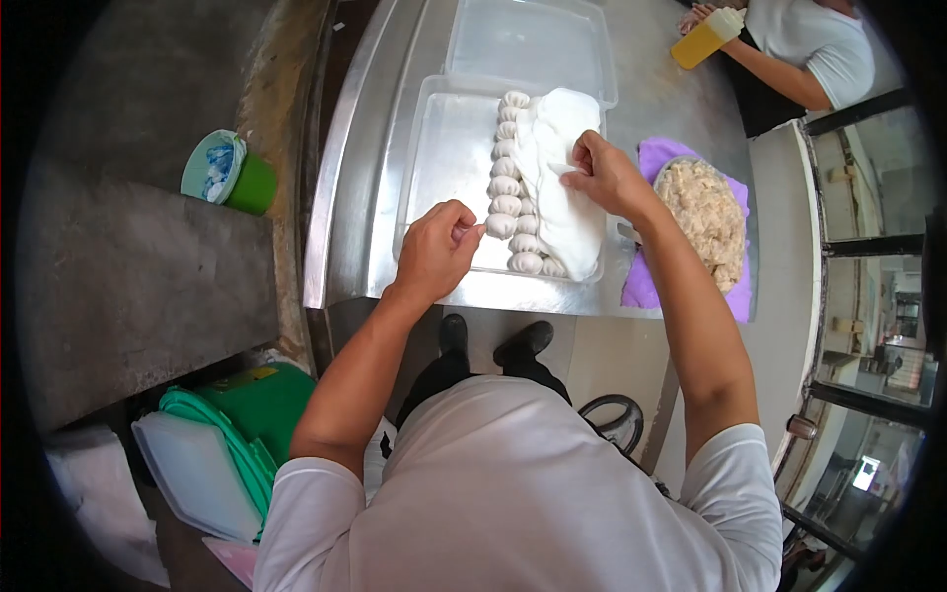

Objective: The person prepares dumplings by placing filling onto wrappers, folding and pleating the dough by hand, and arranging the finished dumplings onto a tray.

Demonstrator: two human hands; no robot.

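Observation:
Pleated round dumplings (504, 185) stand in rows in a clear plastic tray (414, 178) on the metal table. A white cloth (564, 222) covers the right part of the rows. My right hand (610, 178) is over the cloth, its fingers curled in a pinch on the fabric. My left hand (437, 249) hovers at the tray's near left, fingers curled and thumb against index. Its fingertips come close to the nearest dumpling (500, 226) of the left row; whether they touch it, or hold something small, is hidden.
A bowl of pale chunky filling (702, 212) sits on a purple cloth (643, 286) at the right. Another clear tray (533, 39) lies behind. Across the table a person (809, 49) is beside a yellow squeeze bottle (705, 39). A green bin (252, 183) stands left.

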